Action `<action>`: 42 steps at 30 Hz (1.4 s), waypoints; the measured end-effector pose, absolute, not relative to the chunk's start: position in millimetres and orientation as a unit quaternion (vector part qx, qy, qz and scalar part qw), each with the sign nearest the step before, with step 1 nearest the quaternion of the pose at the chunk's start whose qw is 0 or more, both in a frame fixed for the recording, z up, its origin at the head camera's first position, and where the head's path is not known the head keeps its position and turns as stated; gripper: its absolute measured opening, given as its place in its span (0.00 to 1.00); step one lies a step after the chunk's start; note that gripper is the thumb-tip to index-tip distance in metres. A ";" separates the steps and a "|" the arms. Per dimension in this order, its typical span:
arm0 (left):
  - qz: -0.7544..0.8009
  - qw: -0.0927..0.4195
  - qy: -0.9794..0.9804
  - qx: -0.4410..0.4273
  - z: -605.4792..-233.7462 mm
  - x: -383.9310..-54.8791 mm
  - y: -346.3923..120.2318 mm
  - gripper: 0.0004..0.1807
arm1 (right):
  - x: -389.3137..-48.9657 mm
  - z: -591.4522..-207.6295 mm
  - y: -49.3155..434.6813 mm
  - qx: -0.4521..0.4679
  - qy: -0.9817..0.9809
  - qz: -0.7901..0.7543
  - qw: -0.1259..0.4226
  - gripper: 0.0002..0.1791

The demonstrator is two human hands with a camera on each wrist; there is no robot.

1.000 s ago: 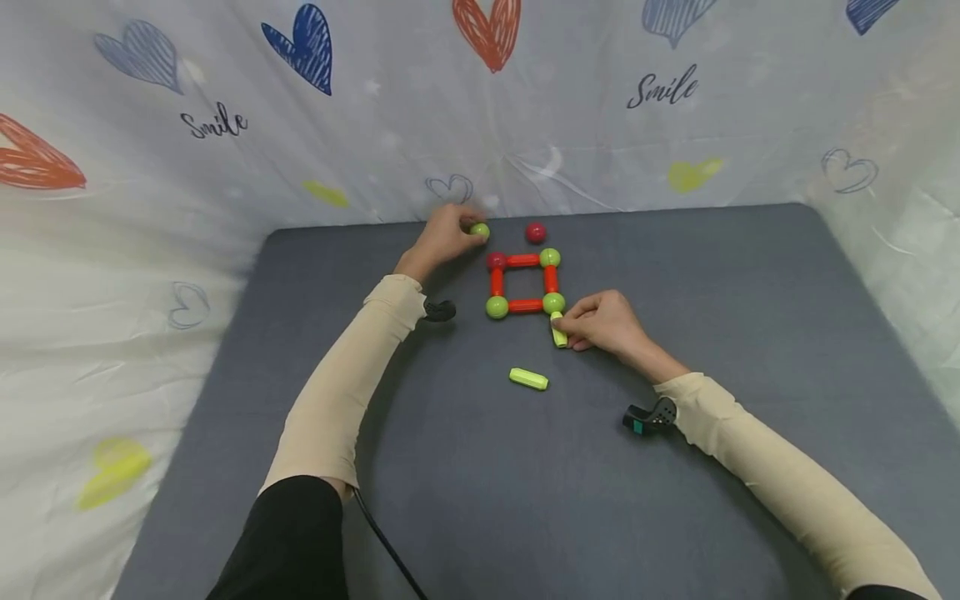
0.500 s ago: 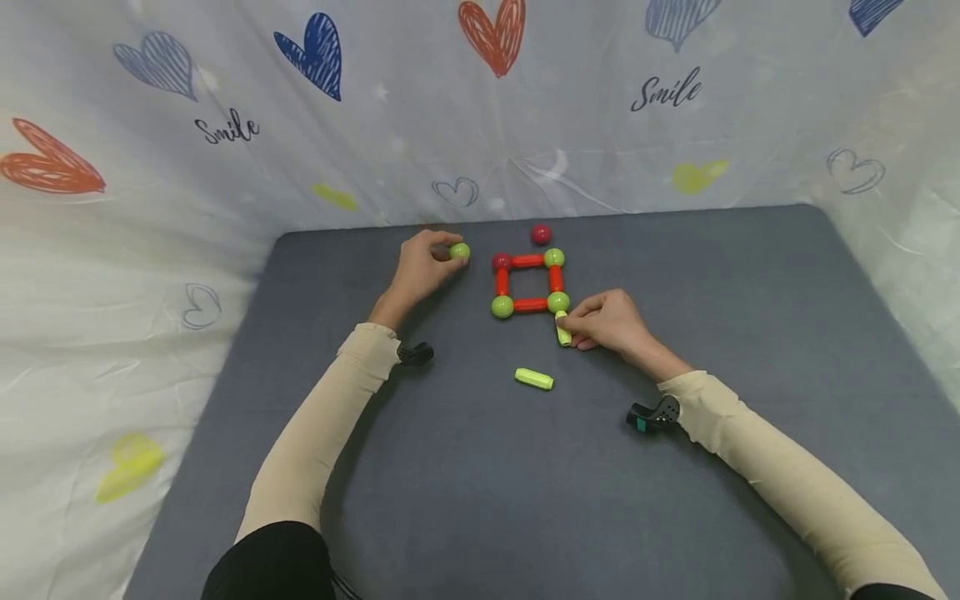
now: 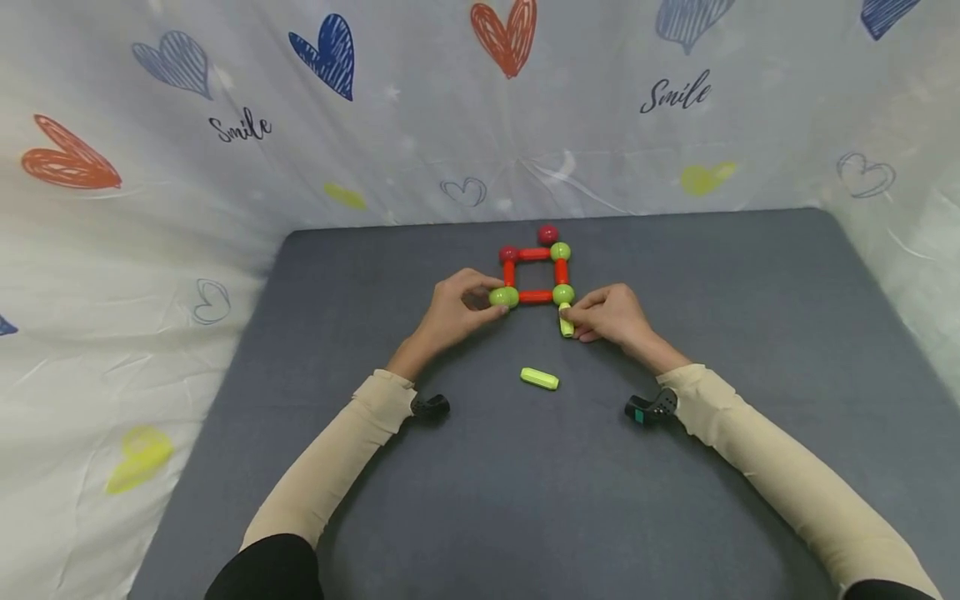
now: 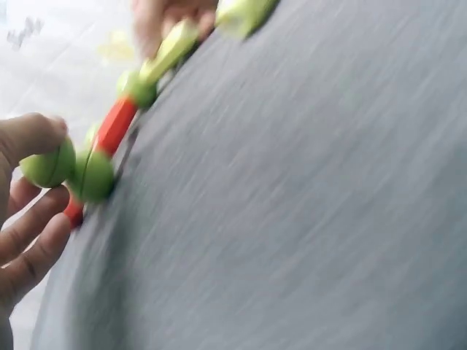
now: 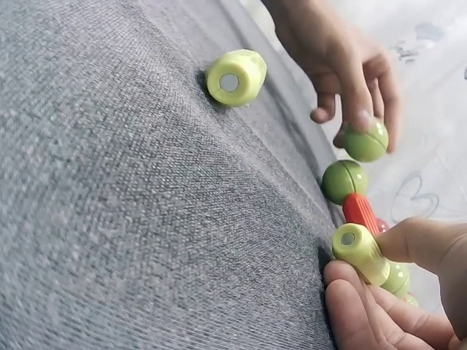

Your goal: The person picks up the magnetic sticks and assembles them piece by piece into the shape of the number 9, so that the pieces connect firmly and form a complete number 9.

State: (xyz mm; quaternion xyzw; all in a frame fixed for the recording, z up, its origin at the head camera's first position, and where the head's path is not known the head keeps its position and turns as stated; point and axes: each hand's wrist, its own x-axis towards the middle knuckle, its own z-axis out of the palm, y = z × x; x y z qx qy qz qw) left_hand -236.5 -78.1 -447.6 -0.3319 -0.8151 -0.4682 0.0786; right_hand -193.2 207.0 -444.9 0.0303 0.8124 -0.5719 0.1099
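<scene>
My left hand (image 3: 457, 308) pinches a green ball (image 5: 366, 140) between thumb and fingers. That ball is right beside the near-left green corner ball (image 5: 344, 182) of a square of red magnetic rods (image 3: 535, 297) and balls. The square has three green corners and one dark red corner (image 3: 508, 254) at the far left. With thumb and fingers, my right hand (image 3: 611, 318) pinches a yellow-green magnetic rod (image 5: 361, 255); its far end meets the near-right green ball (image 3: 563, 293), and its free end shows a silver disc.
A second yellow-green rod (image 3: 540, 378) lies loose on the grey table (image 3: 480, 500), nearer me than the square. A loose red ball (image 3: 548, 234) sits just behind the far-right corner. A curtain printed with hearts (image 3: 412, 125) hangs along the table's back edge.
My left hand has brought the green ball from the back left to the square's near-left corner. The square has shifted slightly backward, closer to the loose red ball. My right hand keeps its pinch.
</scene>
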 end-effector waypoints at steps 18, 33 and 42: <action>-0.408 -0.003 -0.821 -0.399 -453.7 -172.9 -16.8 0.20 | -192.7 -444.0 207.3 0.032 0.813 -0.572 0.103 0.15; -0.430 -0.062 -0.855 -0.283 -448.9 -171.1 3.4 0.16 | -193.9 -444.2 207.4 0.037 0.812 -0.573 0.106 0.15; -0.414 -0.033 -0.862 -0.291 -451.7 -173.4 8.9 0.15 | -193.2 -444.6 208.3 0.035 0.809 -0.577 0.105 0.16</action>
